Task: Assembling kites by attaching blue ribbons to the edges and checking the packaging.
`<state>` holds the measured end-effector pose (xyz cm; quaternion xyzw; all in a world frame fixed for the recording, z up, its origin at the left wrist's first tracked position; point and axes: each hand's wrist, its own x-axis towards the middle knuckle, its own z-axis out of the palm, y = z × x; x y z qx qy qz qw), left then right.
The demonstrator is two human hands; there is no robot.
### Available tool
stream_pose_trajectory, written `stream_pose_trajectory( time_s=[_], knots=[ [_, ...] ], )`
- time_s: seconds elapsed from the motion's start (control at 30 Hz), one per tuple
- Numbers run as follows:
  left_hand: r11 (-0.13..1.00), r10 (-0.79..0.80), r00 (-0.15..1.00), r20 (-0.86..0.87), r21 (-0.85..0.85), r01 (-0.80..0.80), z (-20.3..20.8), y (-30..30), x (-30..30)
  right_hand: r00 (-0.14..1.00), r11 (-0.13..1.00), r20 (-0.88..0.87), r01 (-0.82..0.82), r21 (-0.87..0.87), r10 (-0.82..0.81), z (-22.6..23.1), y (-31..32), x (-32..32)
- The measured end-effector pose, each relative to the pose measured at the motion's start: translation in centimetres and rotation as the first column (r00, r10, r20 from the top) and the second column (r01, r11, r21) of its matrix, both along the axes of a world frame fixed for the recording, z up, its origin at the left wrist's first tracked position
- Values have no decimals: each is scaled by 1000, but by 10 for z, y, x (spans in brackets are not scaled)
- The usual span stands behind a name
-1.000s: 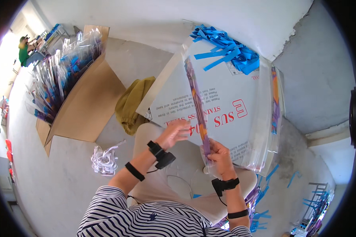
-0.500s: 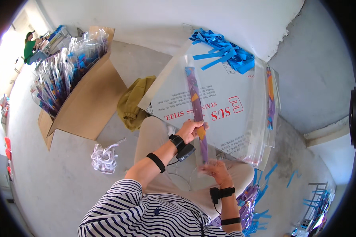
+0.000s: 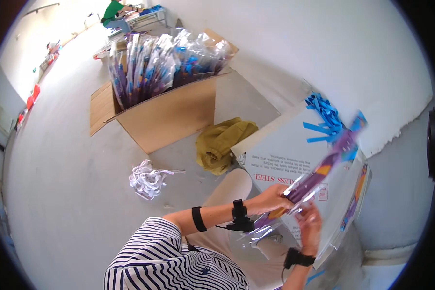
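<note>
A long, slim folded bundle of purple patterned fabric with orange patches [image 3: 315,180] lies inside a clear plastic sleeve [image 3: 265,231]. My left hand [image 3: 277,198] is closed around it at the lower middle. The far end, blurred, slants up to the right over the blue strips [image 3: 327,115]. My right hand [image 3: 310,223] is just right of the left one, its curled fingers at the shiny plastic; motion softens their outline. Below both hands is a wrapped board with red print [image 3: 278,145]. On its right side rests another purple and orange bundle in plastic [image 3: 355,198].
To the left stands an open cardboard box [image 3: 171,113] packed with plastic-sleeved bundles [image 3: 142,67]. An olive cloth [image 3: 222,142] and a heap of white ribbon [image 3: 147,179] lie on the floor. A person in green [image 3: 115,12] sits at a far bench [image 3: 150,19].
My view has swung left, so the box and board appear farther right. The bundle has tilted from near upright to a slant, and my right hand has moved from its lower end to beside my left.
</note>
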<state>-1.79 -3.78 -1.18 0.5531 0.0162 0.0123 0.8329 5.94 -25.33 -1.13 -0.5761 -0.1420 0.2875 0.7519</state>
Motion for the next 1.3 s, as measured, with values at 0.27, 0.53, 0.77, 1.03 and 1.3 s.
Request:
stream_pose_trajectory(
  time_s=[0.27,0.53,0.77,1.03,1.3],
  knots=[
    [874,-203,971,-122,425,236,58,97,-61,986,968,25,156,198,-164,100,78,24],
    [826,-203,960,-194,493,274,27,144,-84,980,979,-9,197,50,-197,76,103,15],
    [800,102,993,-62,598,-44,-24,209,-80,919,919,-29,393,14,-393,59,83,48],
    [-30,489,800,346,924,-381,13,315,-70,883,885,-59,465,-14,-465,41,42,62],
    [-382,625,749,218,923,50,56,434,-15,855,869,-196,494,21,-481,38,46,58]
  ],
)
